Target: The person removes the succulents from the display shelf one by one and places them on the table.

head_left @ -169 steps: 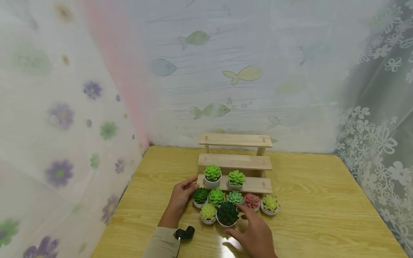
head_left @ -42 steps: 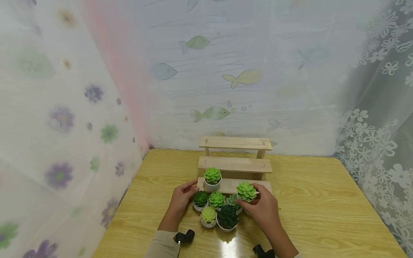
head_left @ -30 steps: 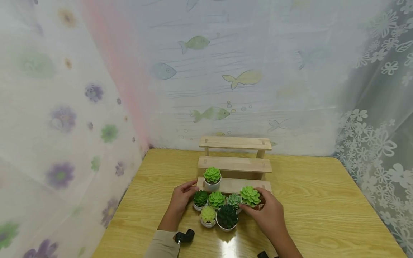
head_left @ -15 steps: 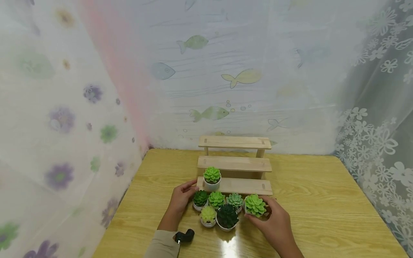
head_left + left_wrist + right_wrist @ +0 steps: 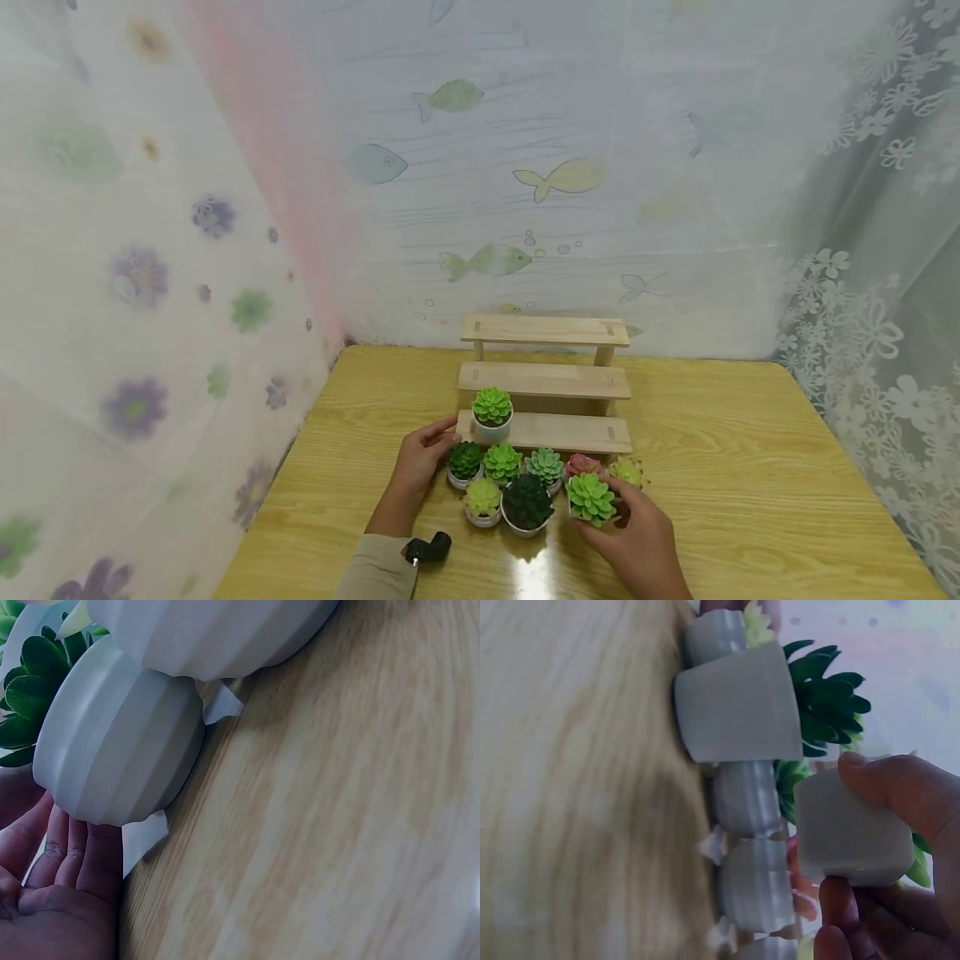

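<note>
My right hand (image 5: 637,533) pinches a small white square pot (image 5: 851,829) with a bright green artificial succulent (image 5: 591,500). It is held off the table, in front of the pink succulent (image 5: 582,467). My left hand (image 5: 418,458) touches the left end of a three-tier wooden plant stand (image 5: 566,432); its fingers look fairly straight and their tips are partly hidden. Beside it stands a dark green succulent (image 5: 465,460) in a ribbed white pot (image 5: 120,735). Another bright green succulent (image 5: 492,408) stands on the lowest tier's left side.
In front of the stand are more potted succulents: a green one (image 5: 502,462), a pale bluish one (image 5: 544,467), a yellow-green one (image 5: 482,498), a large dark one (image 5: 527,504) and a yellow one (image 5: 627,472) on the right. A patterned curtain (image 5: 562,208) hangs behind the wooden table (image 5: 750,467).
My right hand has taken the bright green succulent off the lowest tier and carried it right and toward me, past the pink succulent. The left hand stays at the stand's end.
</note>
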`<state>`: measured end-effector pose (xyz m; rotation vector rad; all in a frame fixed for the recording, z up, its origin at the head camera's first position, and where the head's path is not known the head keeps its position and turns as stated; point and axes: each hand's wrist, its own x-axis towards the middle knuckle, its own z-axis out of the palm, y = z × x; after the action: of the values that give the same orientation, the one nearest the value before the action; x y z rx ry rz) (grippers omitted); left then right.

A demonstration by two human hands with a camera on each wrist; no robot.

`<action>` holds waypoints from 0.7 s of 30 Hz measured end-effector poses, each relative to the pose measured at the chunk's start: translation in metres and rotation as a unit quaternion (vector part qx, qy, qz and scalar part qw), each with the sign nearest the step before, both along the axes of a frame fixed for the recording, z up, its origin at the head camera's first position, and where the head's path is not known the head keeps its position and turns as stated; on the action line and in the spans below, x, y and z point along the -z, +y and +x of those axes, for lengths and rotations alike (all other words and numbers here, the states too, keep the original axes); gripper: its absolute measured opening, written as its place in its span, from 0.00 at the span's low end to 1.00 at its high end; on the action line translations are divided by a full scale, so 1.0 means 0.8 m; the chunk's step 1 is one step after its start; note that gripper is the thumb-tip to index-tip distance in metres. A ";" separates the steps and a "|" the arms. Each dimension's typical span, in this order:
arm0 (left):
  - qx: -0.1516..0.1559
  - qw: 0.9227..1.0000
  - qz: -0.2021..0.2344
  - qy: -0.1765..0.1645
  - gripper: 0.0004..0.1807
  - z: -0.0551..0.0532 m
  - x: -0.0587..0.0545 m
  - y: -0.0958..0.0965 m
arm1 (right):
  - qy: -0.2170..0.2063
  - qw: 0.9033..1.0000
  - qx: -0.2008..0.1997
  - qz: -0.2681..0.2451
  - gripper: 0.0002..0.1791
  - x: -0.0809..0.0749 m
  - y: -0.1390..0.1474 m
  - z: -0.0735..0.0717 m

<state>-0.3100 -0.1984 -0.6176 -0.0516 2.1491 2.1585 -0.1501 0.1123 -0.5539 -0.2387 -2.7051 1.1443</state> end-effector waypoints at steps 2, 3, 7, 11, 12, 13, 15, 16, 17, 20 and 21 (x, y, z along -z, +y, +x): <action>0.000 1.000 -0.001 -0.003 0.22 0.000 -0.001 0.000 | -0.001 1.000 0.000 0.003 0.42 0.003 0.000 0.001; 0.000 1.000 -0.001 -0.003 0.22 0.000 -0.001 0.000 | 0.000 1.000 -0.001 0.005 0.41 0.004 0.000 0.002; 0.001 1.000 0.001 -0.005 0.22 0.000 -0.002 0.000 | 0.008 1.000 -0.010 0.021 0.40 0.008 0.000 0.004; 0.002 1.000 0.008 -0.008 0.22 0.001 -0.003 0.000 | -0.002 0.999 -0.019 0.039 0.39 0.010 -0.001 0.008; 0.001 1.000 0.009 -0.009 0.22 0.001 -0.003 0.000 | -0.004 0.999 -0.021 0.042 0.40 0.010 -0.001 0.009; 0.001 1.000 0.008 -0.009 0.22 0.001 -0.003 0.000 | -0.006 0.999 -0.023 0.046 0.40 0.011 -0.001 0.010; 0.001 1.000 0.008 -0.009 0.23 0.001 -0.001 -0.001 | -0.009 0.999 -0.026 0.045 0.39 0.012 -0.002 0.010; 0.001 1.000 0.008 -0.008 0.23 0.001 -0.001 -0.001 | -0.010 0.999 -0.027 0.046 0.40 0.012 -0.003 0.010; 0.001 1.000 0.006 -0.009 0.23 0.000 -0.001 -0.001 | -0.011 0.998 -0.028 0.048 0.40 0.013 -0.003 0.009; 0.002 1.000 0.005 -0.006 0.22 0.003 -0.008 0.000 | -0.017 0.999 -0.026 0.044 0.40 0.016 -0.005 0.008; 0.002 1.000 0.006 -0.007 0.22 0.003 -0.008 0.000 | -0.020 0.999 -0.025 0.041 0.40 0.018 -0.005 0.007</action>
<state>-0.3074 -0.1986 -0.6113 -0.0610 2.1278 2.1613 -0.1443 0.1081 -0.5680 -0.1838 -2.8020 1.0492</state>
